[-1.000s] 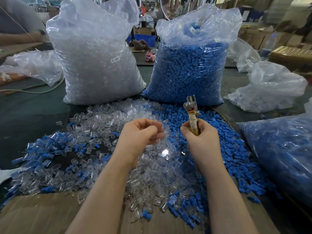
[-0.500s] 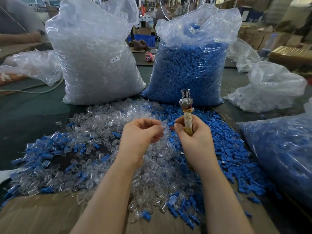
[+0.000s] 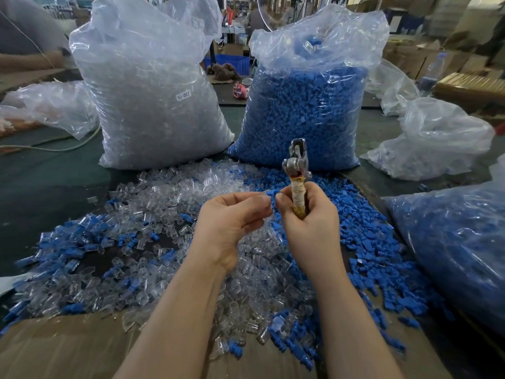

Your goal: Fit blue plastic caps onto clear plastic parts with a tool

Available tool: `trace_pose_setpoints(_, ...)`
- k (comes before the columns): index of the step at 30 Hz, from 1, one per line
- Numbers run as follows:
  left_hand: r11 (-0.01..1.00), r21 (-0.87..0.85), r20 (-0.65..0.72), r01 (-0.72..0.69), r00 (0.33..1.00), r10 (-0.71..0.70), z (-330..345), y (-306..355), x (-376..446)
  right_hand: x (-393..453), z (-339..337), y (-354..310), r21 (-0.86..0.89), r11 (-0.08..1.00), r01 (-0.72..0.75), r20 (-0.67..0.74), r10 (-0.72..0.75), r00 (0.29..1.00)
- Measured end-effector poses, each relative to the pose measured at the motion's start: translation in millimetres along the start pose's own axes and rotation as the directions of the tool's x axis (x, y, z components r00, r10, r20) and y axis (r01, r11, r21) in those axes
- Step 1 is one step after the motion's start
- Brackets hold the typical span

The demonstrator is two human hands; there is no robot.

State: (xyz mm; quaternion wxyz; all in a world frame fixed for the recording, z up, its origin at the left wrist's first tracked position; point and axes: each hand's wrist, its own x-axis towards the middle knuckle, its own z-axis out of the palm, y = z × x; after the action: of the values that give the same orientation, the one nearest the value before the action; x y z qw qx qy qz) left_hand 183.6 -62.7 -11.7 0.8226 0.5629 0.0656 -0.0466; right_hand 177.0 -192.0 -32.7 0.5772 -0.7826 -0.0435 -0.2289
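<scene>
- Our left hand [image 3: 232, 222] is raised over the pile, fingers curled, pinching a blue cap [image 3: 270, 193] (tiny, mostly hidden)
- Our right hand [image 3: 308, 214] fists the tool [image 3: 297, 170] upright, thumb touching that cap

Shiny metal tool [image 3: 296, 162], handle seemingly cloth-wrapped; glossy clear bags [image 3: 153, 86]

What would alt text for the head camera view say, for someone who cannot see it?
Two bare hands meet above a heap of loose clear parts and blue caps: the left hand pinches a blue cap, the right hand grips an upright metal tool. Behind stand a bag of clear parts and a bag of blue caps.
</scene>
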Motion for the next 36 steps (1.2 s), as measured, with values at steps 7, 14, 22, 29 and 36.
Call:
trace_pose_setpoints(7, 0.991, 0.089, -0.004, -0.095, 0.995, 0.096, 2, -1, -1, -1, 4, 0, -0.031, 0.999, -0.016, -0.035, 0.014, 0.999)
trace_pose_setpoints(14, 0.954, 0.217, -0.019, -0.207, 0.976, 0.216, 3, -3, -2, 1, 2, 0, -0.029, 0.999, -0.041, 0.023, 0.042, 0.999)
trace_pose_setpoints(22, 0.884, 0.359, -0.063, -0.3, 0.937, 0.344, 3, -8, 0, 2, 1, -3, -0.014, 0.992, -0.125, 0.081, 0.126, 0.989)
trace_pose_setpoints(29, 0.838, 0.435, -0.066, -0.33, 0.916, 0.395, 2, -10, 2, 5, -6, -2, 0.009, 0.979, -0.205, 0.18, 0.2, 0.963)
trace_pose_setpoints(36, 0.893, 0.3, -0.064, -0.337, 0.927, 0.371, -3, -6, 4, 5, -26, 6, -0.153, 0.966, -0.208, 0.414, 0.253, 0.874)
